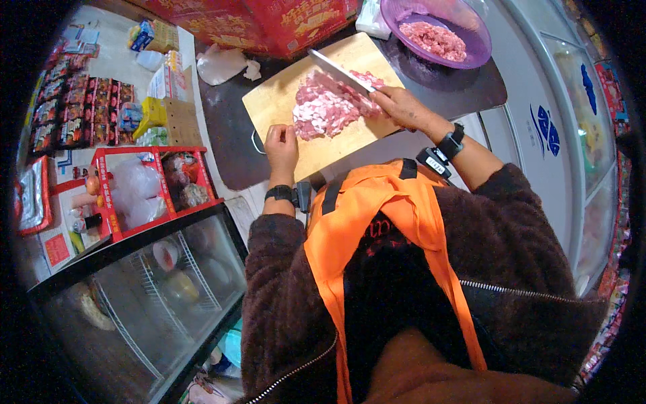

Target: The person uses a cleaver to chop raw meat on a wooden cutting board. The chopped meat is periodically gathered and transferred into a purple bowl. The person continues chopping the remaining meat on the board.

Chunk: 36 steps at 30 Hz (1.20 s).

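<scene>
My right hand grips the handle of a kitchen knife. Its long blade points toward the far left and lies over chopped raw meat, pink with pale bits of fat. The meat is spread in a flat heap on a light wooden cutting board, which sits at an angle before me. My left hand is curled at the board's left edge, beside the near left side of the meat. I see nothing held in it.
A purple plastic bowl with minced meat stands at the back right of the dark tabletop. Behind the board are a red printed box and a crumpled white plastic bag. A glass-topped display case stands left, white freezers right.
</scene>
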Motion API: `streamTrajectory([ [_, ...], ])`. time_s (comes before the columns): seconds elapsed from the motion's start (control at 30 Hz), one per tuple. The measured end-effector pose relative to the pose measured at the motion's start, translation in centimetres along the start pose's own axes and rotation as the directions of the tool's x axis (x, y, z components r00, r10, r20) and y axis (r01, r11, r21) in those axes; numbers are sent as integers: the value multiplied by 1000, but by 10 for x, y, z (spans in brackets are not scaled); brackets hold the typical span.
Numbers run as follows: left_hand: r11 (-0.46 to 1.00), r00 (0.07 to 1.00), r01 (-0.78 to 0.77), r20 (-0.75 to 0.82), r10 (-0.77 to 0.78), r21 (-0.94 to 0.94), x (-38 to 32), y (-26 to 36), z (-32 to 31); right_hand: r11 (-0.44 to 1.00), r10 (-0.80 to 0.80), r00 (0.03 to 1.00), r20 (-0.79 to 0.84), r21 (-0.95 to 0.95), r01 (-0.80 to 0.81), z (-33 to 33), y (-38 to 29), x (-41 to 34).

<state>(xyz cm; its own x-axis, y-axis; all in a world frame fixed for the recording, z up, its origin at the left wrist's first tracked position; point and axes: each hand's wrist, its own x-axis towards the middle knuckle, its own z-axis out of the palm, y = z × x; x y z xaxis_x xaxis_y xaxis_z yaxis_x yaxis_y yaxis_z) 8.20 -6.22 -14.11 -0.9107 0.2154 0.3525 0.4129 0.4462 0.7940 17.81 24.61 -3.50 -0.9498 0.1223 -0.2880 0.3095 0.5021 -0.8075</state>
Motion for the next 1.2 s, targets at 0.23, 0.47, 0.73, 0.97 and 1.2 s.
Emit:
streamTrajectory([
  [0.23,1000,1000,-17,-19,17,6,1,1,0,1000,16,997,-69,17,-15,-6,7,-5],
  [0.47,998,998,-37,-41,39,45,1,1,0,987,-42,995,-91,153,55,-14,16,-9],
  [0.73,999,999,-20,-42,21,30,3,0,1,1000,27,999,-27,16,-27,-17,32,-4],
  [0.97,999,999,16,-32,-15,30,1,3,1,989,145,987,-68,28,-143,-23,23,-15],
  [1.2,1000,1000,9,-15,-8,28,1,1,-1,983,122,992,-22,144,-117,-32,25,-15],
])
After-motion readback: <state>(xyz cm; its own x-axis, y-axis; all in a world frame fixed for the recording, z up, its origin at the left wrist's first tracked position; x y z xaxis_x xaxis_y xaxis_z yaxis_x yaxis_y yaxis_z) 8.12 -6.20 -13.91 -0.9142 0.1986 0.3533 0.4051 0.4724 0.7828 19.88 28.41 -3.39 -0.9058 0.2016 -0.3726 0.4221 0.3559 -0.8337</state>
